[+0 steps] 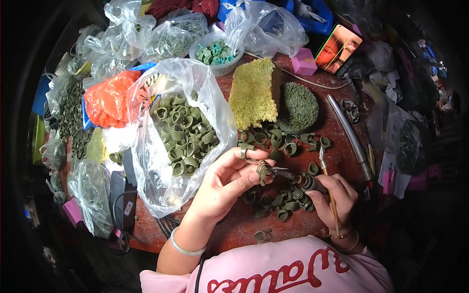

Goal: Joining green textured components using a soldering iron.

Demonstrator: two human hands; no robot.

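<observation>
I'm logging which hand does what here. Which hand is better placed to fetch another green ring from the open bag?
Probably the left hand: the bag lies on its side, right beside it. The right hand grips a tool and a stick, farther away.

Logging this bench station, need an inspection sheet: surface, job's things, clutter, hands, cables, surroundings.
Surface: reddish-brown worktable, worn, crowded.
Job's things: green coiled ring pinched in left hand; dark powered hand tool and thin wooden-handled knife in right hand; tool tip at the ring; loose green rings beneath and beyond the hands.
Clutter: open clear bag of rings, orange bag, yellow sponge, round green pad, tub of teal pieces, metal rod.
Hands: both closed on items.
Cables: black cord at the chest; thin cable behind the pad.
Surroundings: more bags left, dark beyond.
</observation>
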